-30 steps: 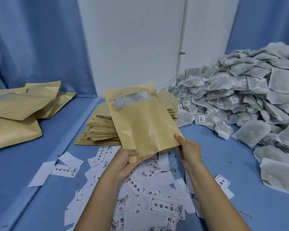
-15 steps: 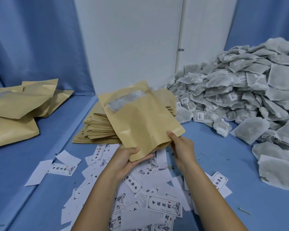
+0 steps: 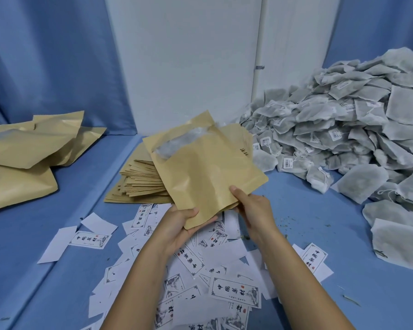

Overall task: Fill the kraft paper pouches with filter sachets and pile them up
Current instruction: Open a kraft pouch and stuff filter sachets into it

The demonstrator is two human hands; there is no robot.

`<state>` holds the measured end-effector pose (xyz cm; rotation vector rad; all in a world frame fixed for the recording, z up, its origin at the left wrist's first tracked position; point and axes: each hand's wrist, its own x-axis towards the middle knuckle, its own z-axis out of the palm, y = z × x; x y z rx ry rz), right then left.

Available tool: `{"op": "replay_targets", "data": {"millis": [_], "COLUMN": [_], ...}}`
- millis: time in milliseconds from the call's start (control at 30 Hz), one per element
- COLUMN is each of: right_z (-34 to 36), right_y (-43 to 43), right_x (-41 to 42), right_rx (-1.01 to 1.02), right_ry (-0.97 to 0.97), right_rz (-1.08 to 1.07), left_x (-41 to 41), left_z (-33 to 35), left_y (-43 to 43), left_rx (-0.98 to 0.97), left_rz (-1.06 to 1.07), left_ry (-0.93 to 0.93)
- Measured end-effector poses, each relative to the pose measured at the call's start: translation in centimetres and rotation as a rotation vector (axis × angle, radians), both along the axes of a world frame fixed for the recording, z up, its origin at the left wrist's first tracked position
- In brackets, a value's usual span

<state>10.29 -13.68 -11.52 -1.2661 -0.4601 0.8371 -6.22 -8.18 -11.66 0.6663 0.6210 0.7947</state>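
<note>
Obs., head view. Risks, by size of item. The heap of grey-white mesh filter sachets (image 3: 343, 129) at right slopes loosely toward the work area. I judge it liable to slide further onto the blue cloth-covered table (image 3: 320, 234) if its foot is disturbed. The pile of bulging tan kraft paper pouches (image 3: 22, 151) lies well apart at far left, uneven and overlapping, so another filled one set near its edge could slip off. The stack of flat, empty tan kraft paper pouches (image 3: 138, 184) is fanned and sits just behind and below the work, and a dropped load would likely scatter it. The task item, a single tan kraft paper pouch with an unsealed top (image 3: 205, 172), is held in the air over the near edge of that stack and above scattered white printed paper labels (image 3: 234, 291). It is tilted, mouth up and away to the left. A grey-white sachet (image 3: 177, 145) shows in the open mouth, close to the lip; if the pouch is tipped past level or swung mouth-first, contents could spill. Whether it holds its full count: cannot tell. Fingers: the left hand (image 3: 177, 225) pinches the lower-left corner, thumb flat on the front face, other fingers curled beneath. The right hand (image 3: 253, 208) grips the bottom edge on the right side, thumb on the front, fingers wrapped behind and mostly hidden. Both grips sit at the bottom only, so the top is unsupported and the paper may buckle.
</note>
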Motion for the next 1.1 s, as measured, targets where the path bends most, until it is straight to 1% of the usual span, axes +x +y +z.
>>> {"op": "replay_targets", "data": {"millis": [100,200,333,400,500,600,667,733,767,833,900,1000,1100], "right_z": [-0.2,-0.2,-0.2,-0.4,-0.6,-0.7,-0.7,-0.8,-0.8,-0.9,-0.9,-0.4,-0.2], "right_y": [0.0,-0.1,0.0,0.1,0.1,0.1,0.2,0.2,0.2,0.1,0.0,-0.3,-0.4], "right_x": [-0.1,0.0,-0.5,-0.8,-0.6,-0.4,-0.5,-0.8,-0.8,-0.9,-1.0,-1.6,-2.0], "right_rx": [-0.019,-0.011,0.035,0.002,0.010,0.015,-0.035,-0.057,-0.047,-0.028,-0.038,-0.053,-0.053], "right_ry": [-0.014,0.029,0.151,0.119,0.091,0.112,0.084,0.046,0.042,0.037,0.030,0.061,0.023], "right_rz": [-0.053,-0.071,0.069,0.089,0.024,0.045,0.123,0.153,0.138,0.100,0.117,0.240,0.218], "left_x": [0.1,0.2,0.5,0.6,0.6,0.7,0.9,1.0,1.0,1.0,1.0,1.0,0.9], "left_z": [0.2,0.3,0.2,0.0,-0.1,-0.4,-0.5,-0.6,-0.7,-0.8,-1.1,-1.2,-1.2], "left_y": [-0.2,-0.4,-0.5,-0.6,-0.5,-0.6,-0.6,-0.6,-0.6,-0.6,-0.5,-0.6,-0.6], "left_rx": [0.021,0.047,0.067,0.073,0.122,0.190,0.218,0.254,0.288,0.384,0.457,0.505,0.530], "left_rz": [-0.018,-0.022,0.006,0.009,-0.034,-0.049,-0.031,-0.016,-0.007,0.037,0.105,0.149,0.148], "left_ry": [0.020,0.031,0.017,0.012,0.045,0.117,0.145,0.167,0.200,0.325,0.429,0.470,0.511]}}
